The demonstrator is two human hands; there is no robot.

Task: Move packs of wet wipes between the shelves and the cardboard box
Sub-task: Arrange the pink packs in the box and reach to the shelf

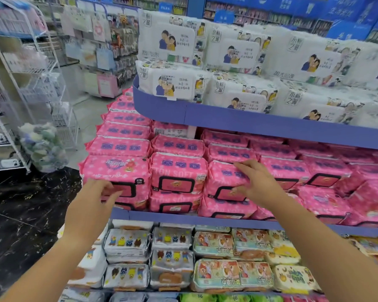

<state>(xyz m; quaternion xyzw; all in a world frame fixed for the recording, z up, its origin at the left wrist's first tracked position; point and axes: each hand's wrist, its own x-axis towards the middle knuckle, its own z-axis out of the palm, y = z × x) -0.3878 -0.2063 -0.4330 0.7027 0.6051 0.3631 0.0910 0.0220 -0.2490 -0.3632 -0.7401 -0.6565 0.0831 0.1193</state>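
Right grip [258,186] is grasping a pink pack [222,177] in the front row of the middle shelf [183,217], third stack from the left: fingers over its top, thumb on the front face by the lid flap. That pack sits tilted against its neighbours, so my read is it's being lifted off its stack. Left grip [98,192] is at the front of the leftmost pink pack [118,171], fingertips on the flap; too blurred to say if it's clenched or just touching, probably steadying or lining up a second pick. The top-and-front hold makes sense, since the packs are soft and stacked tight with no side gaps. The middle shelf holds pink packs several rows deep. The top shelf [249,120] holds white cartoon packs [177,40], and the lower shelf has grey bear packs [127,243] and teal packs [214,241]. The cardboard box isn't in view, so I can't confirm direction of transfer.
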